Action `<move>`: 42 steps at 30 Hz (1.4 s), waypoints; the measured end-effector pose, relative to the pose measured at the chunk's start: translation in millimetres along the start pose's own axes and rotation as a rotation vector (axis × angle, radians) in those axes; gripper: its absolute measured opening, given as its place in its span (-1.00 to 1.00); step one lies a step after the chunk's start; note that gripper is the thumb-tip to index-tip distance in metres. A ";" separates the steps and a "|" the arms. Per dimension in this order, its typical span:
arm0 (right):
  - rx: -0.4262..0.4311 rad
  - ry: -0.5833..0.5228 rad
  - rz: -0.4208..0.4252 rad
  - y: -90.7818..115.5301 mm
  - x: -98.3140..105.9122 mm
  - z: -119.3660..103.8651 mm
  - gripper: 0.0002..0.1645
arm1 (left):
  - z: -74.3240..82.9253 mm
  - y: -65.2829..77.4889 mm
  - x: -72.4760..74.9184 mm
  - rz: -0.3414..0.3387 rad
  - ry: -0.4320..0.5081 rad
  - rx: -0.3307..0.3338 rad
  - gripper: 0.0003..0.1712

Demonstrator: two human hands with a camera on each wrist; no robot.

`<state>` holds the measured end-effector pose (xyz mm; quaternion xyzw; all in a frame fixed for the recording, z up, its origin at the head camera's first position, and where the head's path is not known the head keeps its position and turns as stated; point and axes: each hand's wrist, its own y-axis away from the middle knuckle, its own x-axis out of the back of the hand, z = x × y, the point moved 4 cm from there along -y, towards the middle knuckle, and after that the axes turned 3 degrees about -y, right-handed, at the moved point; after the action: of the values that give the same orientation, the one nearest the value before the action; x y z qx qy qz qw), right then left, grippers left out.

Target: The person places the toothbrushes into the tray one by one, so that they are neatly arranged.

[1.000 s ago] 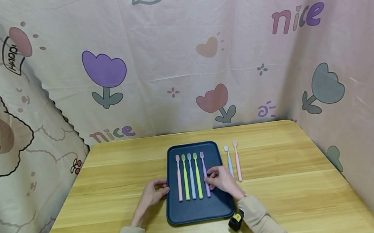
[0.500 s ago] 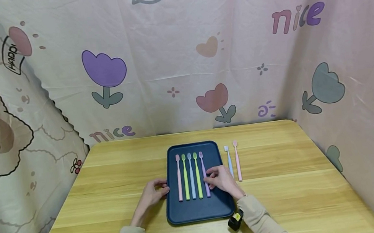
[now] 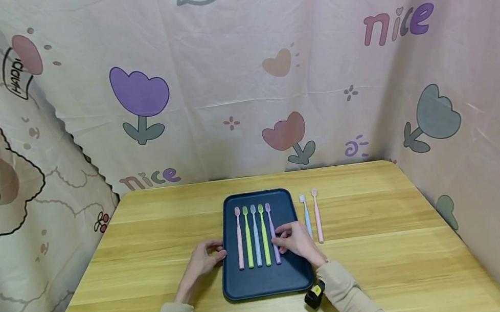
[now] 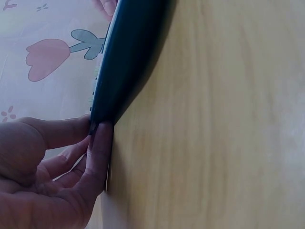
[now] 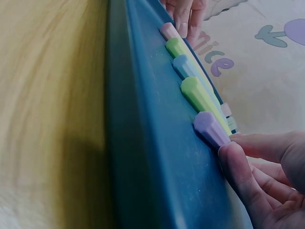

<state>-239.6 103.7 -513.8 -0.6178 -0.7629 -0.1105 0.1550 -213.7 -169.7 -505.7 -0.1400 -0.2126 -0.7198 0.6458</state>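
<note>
A dark blue tray (image 3: 264, 284) lies on the table. On it, side by side with heads pointing away from me, lie a pink toothbrush (image 3: 240, 244), a green toothbrush (image 3: 248, 243), a blue toothbrush (image 3: 257, 242), another green toothbrush (image 3: 266, 241) and a purple toothbrush (image 3: 271, 221). My left hand (image 3: 205, 259) holds the tray's left edge, thumb at the rim and fingertips against the side wall in the left wrist view. With thumb and forefinger, my right hand (image 3: 297, 240) pinches the purple toothbrush's handle (image 5: 211, 128), which stays down at the tray floor.
Right of the tray, a light blue toothbrush (image 3: 307, 216), partly behind my right hand, and a second pink toothbrush (image 3: 318, 217) lie on the wooden table (image 3: 371, 245). A printed curtain (image 3: 222, 76) hangs behind and at both sides.
The purple toothbrush has shifted slightly left, its head coming nearer the neighbouring green toothbrush. My right hand moved a little left with it; my left hand stayed at the tray edge.
</note>
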 end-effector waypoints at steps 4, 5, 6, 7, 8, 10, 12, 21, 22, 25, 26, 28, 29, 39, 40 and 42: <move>0.003 0.005 0.002 0.1 0.3 0.1 -0.62 | 0.1 0.1 -0.1 -0.001 -0.002 -0.005 -0.66; 0.004 0.005 0.003 0.1 0.4 0.1 -0.63 | 0.3 0.2 -0.2 -0.002 0.000 -0.005 -0.66; 0.002 0.004 0.005 0.1 0.6 0.1 -0.63 | 0.3 0.1 -0.3 -0.002 0.001 -0.005 -0.66; 0.000 0.003 0.005 0.1 0.8 0.0 -0.63 | 0.2 0.1 -0.3 -0.002 0.003 -0.003 -0.66; 0.000 0.001 0.004 0.0 0.9 0.0 -0.63 | 0.2 -0.1 -0.4 -0.001 0.005 -0.003 -0.66; -0.003 0.001 0.003 -0.2 0.9 0.0 -0.63 | -0.2 -0.4 -0.5 -0.004 0.011 0.000 -0.66; -0.004 -0.001 -0.001 -0.4 0.5 0.2 -0.63 | -0.5 -0.4 -0.3 -0.004 0.010 -0.001 -0.67; 0.000 -0.008 0.002 -1.2 -0.7 1.1 -0.63 | -1.5 -0.7 0.1 -0.002 0.017 -0.008 -0.67; 0.000 -0.009 0.002 -1.1 -0.7 1.2 -0.63 | -1.6 -0.8 0.0 -0.004 0.017 -0.009 -0.67; 0.005 -0.008 0.001 -0.6 -0.9 1.6 -0.64 | -2.2 -1.0 -0.2 -0.003 0.018 -0.010 -0.67; 0.009 -0.012 0.000 -0.1 -0.7 1.6 -0.64 | -2.4 -1.1 -0.3 -0.001 0.019 -0.008 -0.67; 0.021 -0.034 0.008 1.2 1.0 1.5 -0.65 | -2.6 -1.1 -0.7 0.001 0.021 -0.005 -0.68; 0.026 -0.052 0.019 2.1 2.7 2.0 -0.65 | -3.0 -1.4 -0.9 0.004 0.023 0.001 -0.68; 0.008 -0.230 0.385 8.3 73.1 24.7 -0.64 | -2.1 -2.0 -0.9 0.003 -0.003 -0.006 -0.67; -0.009 -0.209 0.408 8.1 80.6 29.1 -0.64 | -2.2 -1.9 -0.8 0.006 0.000 -0.001 -0.66; -0.040 -0.146 0.432 7.9 93.5 36.7 -0.64 | -2.9 -2.1 -0.8 0.011 0.005 0.004 -0.67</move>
<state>-253.1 203.5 -513.1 -0.7760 -0.6200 -0.0448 0.1071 -215.5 -170.3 -508.9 -0.1382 -0.2115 -0.7162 0.6506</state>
